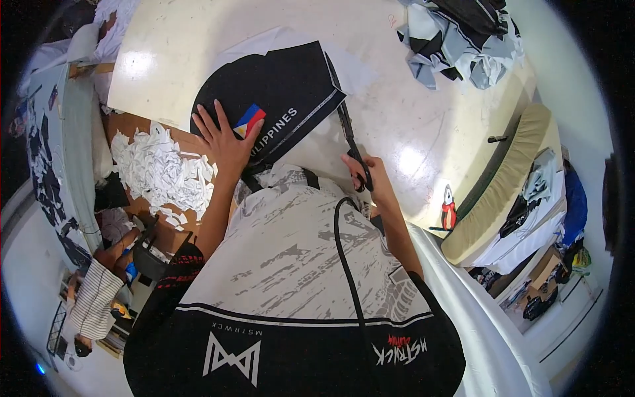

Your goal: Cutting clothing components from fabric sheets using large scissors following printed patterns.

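The left hand (228, 147) lay flat on the black cloth (274, 76), probably to keep it still; the right hand (377, 177) gripped scissors (350, 135) by the cloth's right edge, maybe touching.

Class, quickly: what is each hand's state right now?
Left hand: open, spread on the black cloth.
Right hand: closed, holding the scissors.

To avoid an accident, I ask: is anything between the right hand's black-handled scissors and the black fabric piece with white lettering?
Nothing visible: the scissors in the right hand reach the right corner of the fabric piece; the left hand rests on its lower left.
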Motion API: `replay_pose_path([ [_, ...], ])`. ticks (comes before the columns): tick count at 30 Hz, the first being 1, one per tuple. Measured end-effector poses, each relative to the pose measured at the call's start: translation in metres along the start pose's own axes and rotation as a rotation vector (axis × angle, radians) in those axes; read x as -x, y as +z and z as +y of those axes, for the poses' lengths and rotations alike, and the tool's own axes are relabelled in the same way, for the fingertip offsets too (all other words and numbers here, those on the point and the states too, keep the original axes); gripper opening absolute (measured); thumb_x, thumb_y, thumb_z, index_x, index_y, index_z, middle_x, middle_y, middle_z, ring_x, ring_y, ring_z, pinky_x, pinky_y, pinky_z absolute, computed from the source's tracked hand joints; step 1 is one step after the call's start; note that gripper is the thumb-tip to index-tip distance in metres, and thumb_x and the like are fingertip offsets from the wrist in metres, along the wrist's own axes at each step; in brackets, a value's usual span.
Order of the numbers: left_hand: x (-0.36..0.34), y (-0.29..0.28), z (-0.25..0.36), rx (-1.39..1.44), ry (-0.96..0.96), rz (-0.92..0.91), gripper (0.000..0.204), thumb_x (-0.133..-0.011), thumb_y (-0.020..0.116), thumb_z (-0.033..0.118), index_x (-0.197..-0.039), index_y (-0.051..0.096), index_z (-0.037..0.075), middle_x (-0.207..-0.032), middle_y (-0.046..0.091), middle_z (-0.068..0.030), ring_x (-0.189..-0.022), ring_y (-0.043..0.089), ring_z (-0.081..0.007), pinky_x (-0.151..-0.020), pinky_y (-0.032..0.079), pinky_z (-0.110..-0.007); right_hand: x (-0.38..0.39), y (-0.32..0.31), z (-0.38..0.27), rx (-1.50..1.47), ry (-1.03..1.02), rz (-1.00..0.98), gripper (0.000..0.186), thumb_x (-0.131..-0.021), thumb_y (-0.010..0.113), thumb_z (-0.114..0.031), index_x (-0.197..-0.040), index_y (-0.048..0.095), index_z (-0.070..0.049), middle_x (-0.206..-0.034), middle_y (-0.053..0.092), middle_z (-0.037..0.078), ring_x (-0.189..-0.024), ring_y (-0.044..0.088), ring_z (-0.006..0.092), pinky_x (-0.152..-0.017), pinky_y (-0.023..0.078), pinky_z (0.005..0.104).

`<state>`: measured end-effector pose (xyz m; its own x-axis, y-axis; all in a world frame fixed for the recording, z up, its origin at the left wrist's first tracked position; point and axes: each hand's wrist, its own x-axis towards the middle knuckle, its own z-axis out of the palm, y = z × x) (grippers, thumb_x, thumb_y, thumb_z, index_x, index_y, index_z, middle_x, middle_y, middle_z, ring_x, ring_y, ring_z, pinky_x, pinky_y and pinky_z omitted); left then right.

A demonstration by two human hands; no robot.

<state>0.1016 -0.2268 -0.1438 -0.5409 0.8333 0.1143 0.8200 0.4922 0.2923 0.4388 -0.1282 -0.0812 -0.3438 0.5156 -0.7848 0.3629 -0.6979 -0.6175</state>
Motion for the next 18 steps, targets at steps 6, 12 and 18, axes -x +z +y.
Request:
replay_pose_path([
  [6, -0.002, -0.006, 0.01, 0.006, -0.026, -0.033, 0.114, -0.082, 0.084, 0.064, -0.167, 0.033, 0.009, -0.174, 0.014, -0.0306, -0.16, 0.011, -0.0535, -0.124, 0.018, -0.068, -0.001, -0.002, 0.0, -0.021, -0.007, -0.017, 0.048, -0.1, 0.075, -0.04, -0.066, 0.057, -0.01, -0.061, 0.052, -0.001, -0.052, 0.052, 0.009, -0.052, 0.038, 0.0265],
  [12, -0.003, -0.004, 0.01, 0.043, -0.008, 0.011, 0.112, -0.082, 0.083, 0.065, -0.166, 0.034, 0.009, -0.174, 0.014, -0.0299, -0.16, 0.011, -0.0529, -0.123, 0.019, -0.07, -0.016, -0.005, -0.014, -0.128, -0.028, -0.081, 0.046, -0.1, 0.074, -0.039, -0.069, 0.06, -0.009, -0.063, 0.054, -0.001, -0.054, 0.054, 0.0104, -0.053, 0.039, 0.0267],
  [18, -0.003, -0.005, 0.009, 0.055, -0.034, 0.065, 0.112, -0.081, 0.081, 0.069, -0.166, 0.037, 0.01, -0.174, 0.017, -0.0284, -0.16, 0.013, -0.0522, -0.122, 0.019, -0.072, -0.021, 0.0, -0.014, -0.037, 0.023, -0.018, 0.052, -0.093, 0.082, -0.046, -0.063, 0.059, -0.009, -0.057, 0.057, 0.003, -0.048, 0.053, 0.0132, -0.05, 0.039, 0.0295],
])
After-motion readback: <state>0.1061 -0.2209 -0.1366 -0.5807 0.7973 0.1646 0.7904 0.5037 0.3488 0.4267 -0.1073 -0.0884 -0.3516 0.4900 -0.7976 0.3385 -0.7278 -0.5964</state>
